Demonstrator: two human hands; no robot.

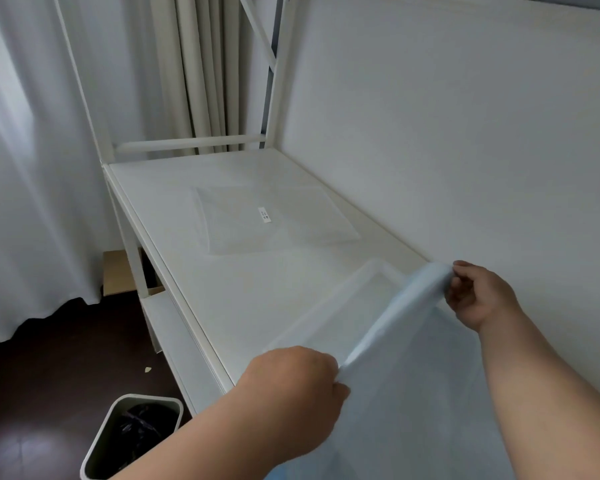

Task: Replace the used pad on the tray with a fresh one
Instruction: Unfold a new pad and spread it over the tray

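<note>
A pale blue pad (pixel 413 375) hangs lifted in front of me, stretched between both hands. My left hand (pixel 291 379) pinches its near corner. My right hand (pixel 478 296) pinches the far corner by the wall. Behind the raised edge lies a shallow white tray (pixel 329 306) on the white table (pixel 222 289); the pad hides most of its inside. Further back on the table lie a flat clear packet with a small white label (pixel 239 220) and a folded white pad (pixel 319 216) beside it.
A grey bin with a dark liner (pixel 132 434) stands on the dark floor below the table's left edge. A white wall runs along the right. Curtains hang at the left and back. A cardboard box (pixel 118 271) sits under the table.
</note>
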